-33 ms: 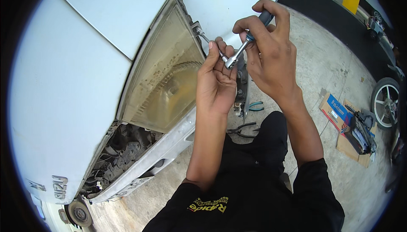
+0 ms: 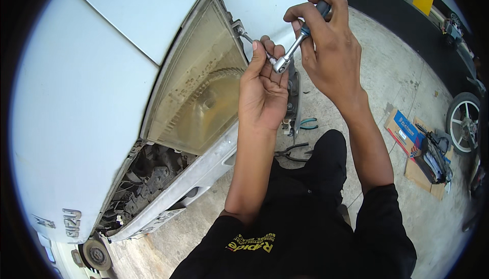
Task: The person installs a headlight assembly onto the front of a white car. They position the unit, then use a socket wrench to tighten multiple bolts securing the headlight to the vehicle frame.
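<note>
My right hand (image 2: 331, 44) is wrapped around the dark handle of a ratchet wrench (image 2: 291, 52), with its fingers curled. My left hand (image 2: 265, 93), palm up, pinches the thin extension bar (image 2: 247, 36) close to the ratchet's head. The bar's far end meets a metal bracket (image 2: 238, 26) at the upper outer edge of the headlight (image 2: 204, 95). That headlight has a yellowed, cloudy lens and sits in the front corner of a white vehicle (image 2: 86, 105). What the socket end sits on is too small to make out.
Below the headlight, an opening (image 2: 147, 182) shows dark parts behind the white bumper (image 2: 204, 164). Teal-handled pliers (image 2: 308, 123) and dark pliers (image 2: 293, 152) lie by my knee. To the right are a flattened cardboard box (image 2: 402, 132), a black bundle (image 2: 433, 159) and a spoked wheel (image 2: 464, 121).
Both hands and the ratchet wrench have shifted slightly up and to the right in the picture. The view itself has moved a little. My grip is the same.
</note>
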{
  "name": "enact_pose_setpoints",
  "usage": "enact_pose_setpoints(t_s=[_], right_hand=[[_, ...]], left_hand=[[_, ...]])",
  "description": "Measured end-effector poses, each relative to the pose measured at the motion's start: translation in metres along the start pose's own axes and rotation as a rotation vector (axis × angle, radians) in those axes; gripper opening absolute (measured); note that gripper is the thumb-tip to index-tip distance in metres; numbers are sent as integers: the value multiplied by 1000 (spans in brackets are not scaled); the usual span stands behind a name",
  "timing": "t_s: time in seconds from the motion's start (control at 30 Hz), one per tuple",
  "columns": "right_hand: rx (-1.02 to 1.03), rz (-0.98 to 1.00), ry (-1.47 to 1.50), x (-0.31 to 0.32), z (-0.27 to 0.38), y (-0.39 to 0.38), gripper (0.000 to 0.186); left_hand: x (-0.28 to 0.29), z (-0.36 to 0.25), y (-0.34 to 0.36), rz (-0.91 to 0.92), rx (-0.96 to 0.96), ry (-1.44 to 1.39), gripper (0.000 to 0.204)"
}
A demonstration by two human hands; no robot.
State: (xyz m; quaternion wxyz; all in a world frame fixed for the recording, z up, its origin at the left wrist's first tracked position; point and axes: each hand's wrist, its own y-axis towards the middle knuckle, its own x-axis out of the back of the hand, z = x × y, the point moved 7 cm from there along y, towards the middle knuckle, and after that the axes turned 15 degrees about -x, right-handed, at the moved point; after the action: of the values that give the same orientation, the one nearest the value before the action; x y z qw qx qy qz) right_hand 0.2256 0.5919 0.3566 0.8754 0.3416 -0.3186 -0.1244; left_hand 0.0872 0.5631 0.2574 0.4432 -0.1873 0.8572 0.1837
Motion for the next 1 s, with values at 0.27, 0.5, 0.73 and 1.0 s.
enact_pose_setpoints(t_s=[0.27,0.5,0.73,1.0], right_hand=[[876,163,-375,-17,-20,6,46],[-400,304,689,-60,-11,-55,62],[-216,829,369,-48,-18,-19,52],[924,254,-384,-2,35,0,33]], left_hand=[[-9,5,8,118,9,3,34],[8,12,15,88,5,-37,48],[4,1,18,149,44,-11,39],[8,17,19,92,100,-34,41]])
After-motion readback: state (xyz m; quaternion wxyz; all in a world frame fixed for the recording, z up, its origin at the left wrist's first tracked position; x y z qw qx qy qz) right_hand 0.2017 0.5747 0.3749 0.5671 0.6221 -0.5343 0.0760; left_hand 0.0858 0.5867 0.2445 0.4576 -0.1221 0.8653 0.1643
